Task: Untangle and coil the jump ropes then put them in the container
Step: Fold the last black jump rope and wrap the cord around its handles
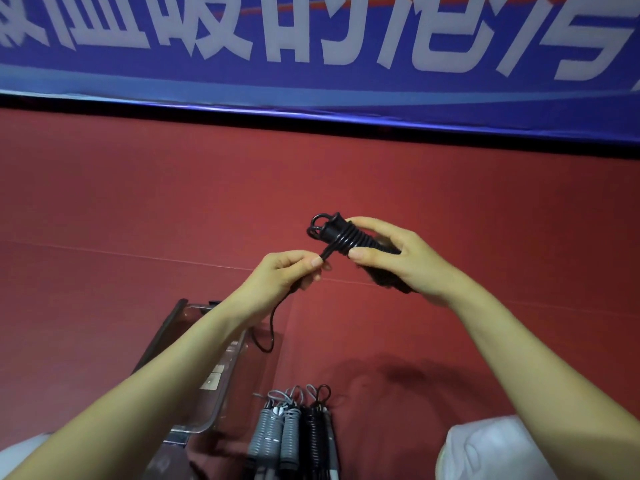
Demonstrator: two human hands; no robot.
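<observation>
My right hand (398, 263) grips the handles of a black jump rope (341, 237), with its cord wound in coils round them. My left hand (289, 271) pinches the loose end of that black cord just left of the coils; the rest of the cord hangs down in a loop (268, 341) below my left wrist. Both hands are held in the air above the red floor. A clear plastic container (221, 372) stands below my left forearm, which hides part of it. Coiled grey jump ropes (273, 434) and a coiled black one (315, 434) lie side by side right of the container.
A red floor (138, 209) stretches ahead to a blue banner with white characters (311, 46) along the far side. White fabric (491, 448) shows at the bottom right and bottom left corners.
</observation>
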